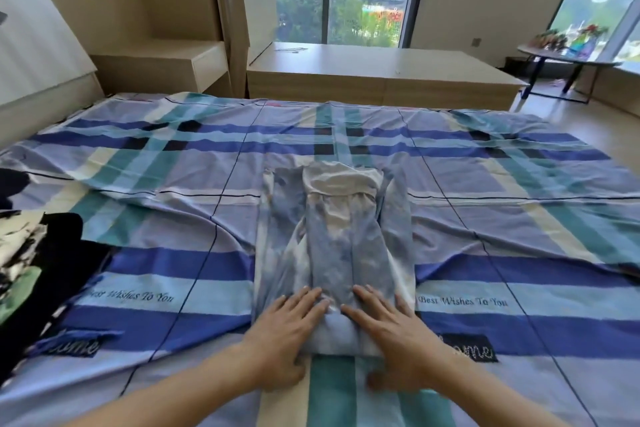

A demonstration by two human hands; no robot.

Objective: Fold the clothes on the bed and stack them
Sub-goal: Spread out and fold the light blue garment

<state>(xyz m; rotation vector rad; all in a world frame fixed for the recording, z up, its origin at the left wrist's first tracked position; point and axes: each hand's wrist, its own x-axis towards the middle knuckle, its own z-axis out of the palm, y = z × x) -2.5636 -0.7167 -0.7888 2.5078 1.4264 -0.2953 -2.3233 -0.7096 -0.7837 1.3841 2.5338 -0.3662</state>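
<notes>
Both our hands press flat, fingers straight: left hand [287, 333] and right hand [391, 331] side by side on the near folded end of the blue tie-dye garment [334, 239]. It lies lengthwise mid-bed on the plaid sheet [519, 225], well apart from the dark clothes pile [52, 253].

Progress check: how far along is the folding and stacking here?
Done: dark clothes lie piled on the bed, far left. In hand: left hand and right hand press the near fold of the blue tie-dye garment, sides already in. Left: finish folding, stack it.
</notes>
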